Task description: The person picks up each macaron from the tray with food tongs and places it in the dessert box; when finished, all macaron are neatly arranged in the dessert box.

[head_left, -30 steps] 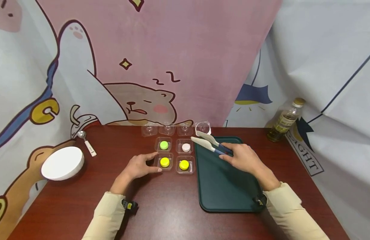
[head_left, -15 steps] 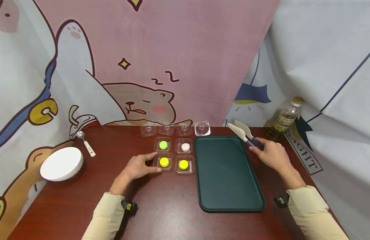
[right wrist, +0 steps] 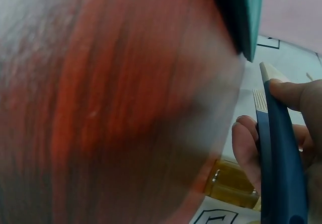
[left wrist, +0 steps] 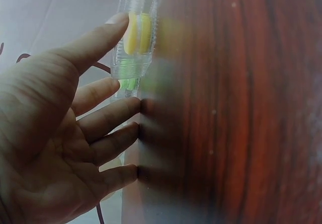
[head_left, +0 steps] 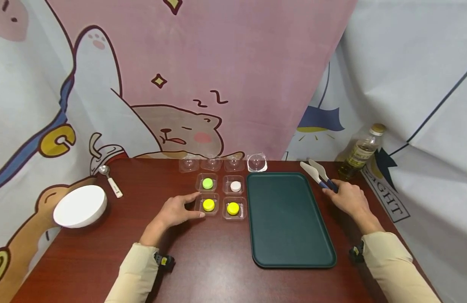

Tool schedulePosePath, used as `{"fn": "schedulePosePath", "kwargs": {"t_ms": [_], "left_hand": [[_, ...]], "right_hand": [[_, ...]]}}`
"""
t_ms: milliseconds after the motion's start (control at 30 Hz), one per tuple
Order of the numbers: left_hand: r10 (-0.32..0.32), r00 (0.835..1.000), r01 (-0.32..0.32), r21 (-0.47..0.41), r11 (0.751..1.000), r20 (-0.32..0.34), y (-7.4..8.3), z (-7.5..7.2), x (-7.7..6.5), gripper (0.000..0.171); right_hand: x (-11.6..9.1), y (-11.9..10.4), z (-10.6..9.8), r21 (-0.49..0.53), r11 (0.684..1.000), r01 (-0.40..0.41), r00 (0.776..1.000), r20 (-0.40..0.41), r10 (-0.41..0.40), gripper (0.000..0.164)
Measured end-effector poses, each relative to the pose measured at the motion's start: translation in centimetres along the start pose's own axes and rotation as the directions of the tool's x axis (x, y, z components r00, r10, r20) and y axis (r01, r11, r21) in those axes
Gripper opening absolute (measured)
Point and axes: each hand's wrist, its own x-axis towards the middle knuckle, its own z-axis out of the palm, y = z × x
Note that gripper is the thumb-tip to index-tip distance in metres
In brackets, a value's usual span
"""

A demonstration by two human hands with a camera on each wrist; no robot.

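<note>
My left hand (head_left: 175,210) has thumb and index finger at opposite sides of a clear plastic box (left wrist: 118,69) that contains a yellow macaron (head_left: 208,205); its other fingertips rest on the table. Beside and behind that box stand clear boxes with a second yellow macaron (head_left: 233,208), a green macaron (head_left: 207,183) and a white macaron (head_left: 235,186). Over on the right, my right hand (head_left: 348,198) holds blue-handled tongs (right wrist: 282,158) low over the table, their pale arms (head_left: 312,171) apart and nothing between the tips.
A dark green tray (head_left: 290,219) lies between the boxes and my right hand. Several clear lids (head_left: 233,164) line the table's back edge. An oil bottle (head_left: 360,155) stands at the back right. On the left are a white bowl (head_left: 80,206) and a small scoop (head_left: 111,182).
My right hand has moved right with the tongs, from over the tray to the table beside it, and lowered them there. The left hand stays at the box.
</note>
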Motion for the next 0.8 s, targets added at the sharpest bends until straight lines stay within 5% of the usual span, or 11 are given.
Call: {"fn": "schedulePosePath", "kwargs": {"t_ms": [533, 800], "left_hand": [[-0.005, 1.0, 0.005, 0.015, 1.0, -0.012, -0.2, 0.1, 0.0, 0.083], [0.001, 1.0, -0.001, 0.017, 1.0, -0.006, -0.3, 0.1, 0.1, 0.084]], "right_hand": [[0.9, 1.0, 1.1, -0.038, 0.998, 0.04, 0.999, 0.012, -0.04, 0.049], [1.0, 0.5, 1.2, -0.075, 0.997, -0.021, 1.0, 0.013, 0.022, 0.049]]}}
